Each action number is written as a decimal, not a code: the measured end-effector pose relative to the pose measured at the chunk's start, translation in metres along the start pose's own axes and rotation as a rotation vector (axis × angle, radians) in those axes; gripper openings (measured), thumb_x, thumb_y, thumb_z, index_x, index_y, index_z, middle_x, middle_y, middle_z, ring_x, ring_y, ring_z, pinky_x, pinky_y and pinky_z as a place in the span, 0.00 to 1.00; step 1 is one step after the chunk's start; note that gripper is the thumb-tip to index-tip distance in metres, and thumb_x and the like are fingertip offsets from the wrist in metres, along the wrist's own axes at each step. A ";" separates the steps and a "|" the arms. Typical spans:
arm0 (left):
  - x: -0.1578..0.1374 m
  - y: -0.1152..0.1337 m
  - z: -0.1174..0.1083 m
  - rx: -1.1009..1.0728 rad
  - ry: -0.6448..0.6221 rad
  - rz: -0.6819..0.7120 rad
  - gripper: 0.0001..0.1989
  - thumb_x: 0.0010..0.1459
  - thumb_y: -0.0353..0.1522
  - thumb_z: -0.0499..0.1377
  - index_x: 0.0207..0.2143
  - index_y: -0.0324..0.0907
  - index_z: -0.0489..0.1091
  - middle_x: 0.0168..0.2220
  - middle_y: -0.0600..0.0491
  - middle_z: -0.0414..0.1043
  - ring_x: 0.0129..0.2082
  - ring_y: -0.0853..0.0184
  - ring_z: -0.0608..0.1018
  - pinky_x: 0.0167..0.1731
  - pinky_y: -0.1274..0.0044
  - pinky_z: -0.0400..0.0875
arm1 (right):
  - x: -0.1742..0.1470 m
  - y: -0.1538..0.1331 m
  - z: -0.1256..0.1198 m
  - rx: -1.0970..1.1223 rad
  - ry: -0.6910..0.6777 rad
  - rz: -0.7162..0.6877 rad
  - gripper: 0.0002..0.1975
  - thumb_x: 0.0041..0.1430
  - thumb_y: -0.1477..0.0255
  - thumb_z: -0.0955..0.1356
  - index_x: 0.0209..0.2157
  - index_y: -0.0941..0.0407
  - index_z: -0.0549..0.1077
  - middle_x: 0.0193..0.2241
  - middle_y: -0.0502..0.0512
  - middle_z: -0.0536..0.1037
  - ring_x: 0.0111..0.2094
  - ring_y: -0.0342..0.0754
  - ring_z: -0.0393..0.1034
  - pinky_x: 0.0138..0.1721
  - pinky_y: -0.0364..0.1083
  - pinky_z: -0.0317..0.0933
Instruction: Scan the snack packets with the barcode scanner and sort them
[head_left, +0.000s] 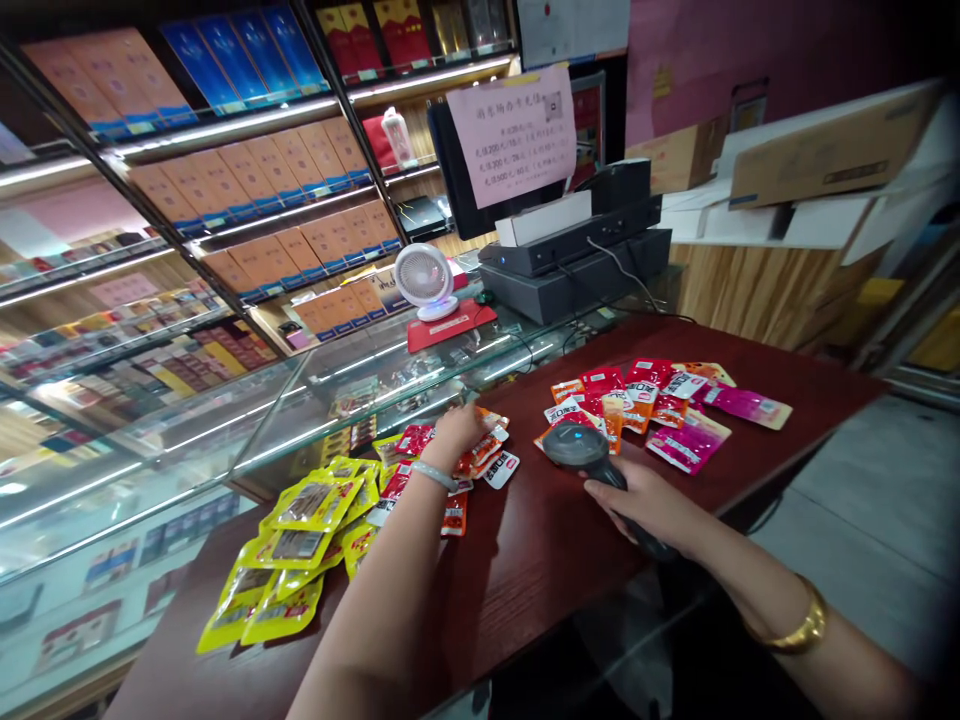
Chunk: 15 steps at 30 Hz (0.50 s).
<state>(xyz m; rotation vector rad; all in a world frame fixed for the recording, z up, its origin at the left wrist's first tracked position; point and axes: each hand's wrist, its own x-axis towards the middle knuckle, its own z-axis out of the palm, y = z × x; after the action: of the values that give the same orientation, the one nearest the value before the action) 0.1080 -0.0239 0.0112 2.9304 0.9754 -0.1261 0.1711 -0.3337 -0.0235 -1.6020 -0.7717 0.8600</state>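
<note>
My right hand (637,500) is wrapped round the handle of a black barcode scanner (576,447), whose head points over the table and shows a small blue light. Out to the left, my left hand (459,432) has its fingers curled down over a red-and-orange snack packet (487,440); its fingertips are mostly hidden. More red packets (391,485) lie beneath and beside my left wrist. A heap of yellow snack packets (300,545) is left of that forearm. Beyond the scanner lies another pile of red and orange packets (600,385), with purple packets (686,440) at its right.
The dark red table (517,570) adjoins a glass display counter (300,400). On the counter stand a small white fan (424,275), a monitor with a pink paper sign (517,135), and a black cash drawer (577,270) with cables. Cardboard boxes (832,150) are stacked at right.
</note>
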 end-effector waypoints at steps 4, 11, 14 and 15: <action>-0.002 -0.009 0.004 -0.075 -0.081 0.006 0.41 0.53 0.48 0.63 0.63 0.38 0.58 0.58 0.36 0.69 0.56 0.52 0.74 0.49 0.72 0.67 | 0.001 -0.001 0.003 -0.039 -0.006 0.004 0.18 0.59 0.55 0.67 0.40 0.55 0.66 0.14 0.40 0.66 0.13 0.41 0.61 0.15 0.39 0.56; -0.029 -0.016 -0.007 0.097 -0.002 0.010 0.30 0.55 0.52 0.58 0.50 0.39 0.72 0.51 0.36 0.74 0.51 0.48 0.76 0.46 0.68 0.69 | 0.002 0.001 0.002 -0.035 -0.021 -0.016 0.19 0.59 0.54 0.67 0.40 0.55 0.66 0.14 0.40 0.66 0.12 0.41 0.61 0.15 0.39 0.56; -0.040 -0.021 -0.011 0.197 -0.012 0.040 0.31 0.52 0.55 0.59 0.43 0.37 0.75 0.48 0.35 0.75 0.50 0.46 0.76 0.48 0.67 0.69 | 0.004 0.003 0.003 -0.023 -0.032 -0.024 0.19 0.59 0.53 0.67 0.40 0.55 0.67 0.13 0.40 0.65 0.12 0.42 0.61 0.15 0.40 0.55; -0.041 -0.023 -0.011 0.202 -0.016 0.049 0.31 0.51 0.54 0.60 0.44 0.37 0.75 0.48 0.35 0.75 0.50 0.47 0.76 0.48 0.67 0.69 | 0.004 0.003 0.004 -0.021 -0.034 -0.022 0.19 0.59 0.53 0.67 0.39 0.55 0.67 0.13 0.40 0.65 0.12 0.42 0.61 0.15 0.40 0.55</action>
<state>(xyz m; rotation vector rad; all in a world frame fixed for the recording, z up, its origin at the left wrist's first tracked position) 0.0618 -0.0293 0.0255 3.1267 0.9398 -0.2605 0.1700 -0.3286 -0.0271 -1.5979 -0.8230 0.8674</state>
